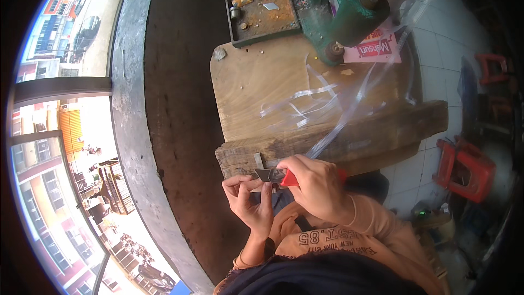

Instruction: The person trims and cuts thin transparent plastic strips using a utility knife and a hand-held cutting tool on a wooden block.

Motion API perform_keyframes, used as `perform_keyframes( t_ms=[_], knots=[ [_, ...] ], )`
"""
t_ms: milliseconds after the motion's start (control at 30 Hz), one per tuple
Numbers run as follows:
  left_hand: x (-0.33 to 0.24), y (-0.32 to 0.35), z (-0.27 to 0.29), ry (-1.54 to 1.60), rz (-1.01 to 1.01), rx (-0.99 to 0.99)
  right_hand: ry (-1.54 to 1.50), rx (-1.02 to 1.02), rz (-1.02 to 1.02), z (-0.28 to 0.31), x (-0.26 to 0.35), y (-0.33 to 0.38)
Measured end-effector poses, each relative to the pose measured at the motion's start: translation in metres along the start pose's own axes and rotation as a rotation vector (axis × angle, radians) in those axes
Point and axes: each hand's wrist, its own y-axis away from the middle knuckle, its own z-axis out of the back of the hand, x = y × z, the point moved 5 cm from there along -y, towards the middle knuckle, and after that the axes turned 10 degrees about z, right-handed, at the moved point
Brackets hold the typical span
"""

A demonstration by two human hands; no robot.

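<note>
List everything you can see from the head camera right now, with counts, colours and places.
Knife: one, red handle, grey blade, at the bench's near edge.
Strips: several, clear plastic, across the bench.
Bench: one, brown wood, centre.
Beam: one, weathered wood, along the bench's near edge.
Press: one, green metal, far end of the bench.
Tray: one, rusty, holding small metal bits, left of the press.
Card: one, pink, under the press.
Stools: red, on the floor at right.
Left hand: pinching a small piece by the blade.
Right hand: gripping the knife.
</note>
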Motion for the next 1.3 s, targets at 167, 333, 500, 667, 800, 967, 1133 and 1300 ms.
perform_keyframes(
  t_ms=[167, 333, 500, 667, 800, 967, 1133, 1300],
  knots=[
    [0.009, -0.001, -0.003, -0.108, -0.038, -0.045, 0.051, -0.011, -0.081, -0.011, -0.004, -0.006],
    [0.016, -0.001, 0.001, -0.047, 0.026, -0.086, 0.103, 0.055, -0.127, -0.014, -0.005, -0.011],
    [0.018, -0.002, 0.004, 0.007, 0.057, -0.074, 0.154, 0.082, -0.137, -0.016, -0.002, -0.015],
    [0.02, -0.001, 0.008, -0.057, 0.027, -0.082, 0.159, 0.136, -0.14, -0.015, -0.003, -0.019],
    [0.017, 0.001, 0.008, -0.124, -0.003, -0.074, 0.15, 0.15, -0.117, -0.013, -0.002, -0.02],
    [0.006, 0.007, 0.006, -0.155, -0.098, -0.066, 0.141, 0.117, -0.154, -0.016, -0.002, -0.017],
    [-0.002, 0.014, 0.001, -0.188, -0.256, 0.008, 0.186, 0.167, -0.075, -0.015, 0.004, -0.019],
    [-0.007, 0.019, -0.002, -0.188, -0.281, 0.053, 0.151, 0.172, -0.051, -0.015, 0.004, -0.019]
  ],
)
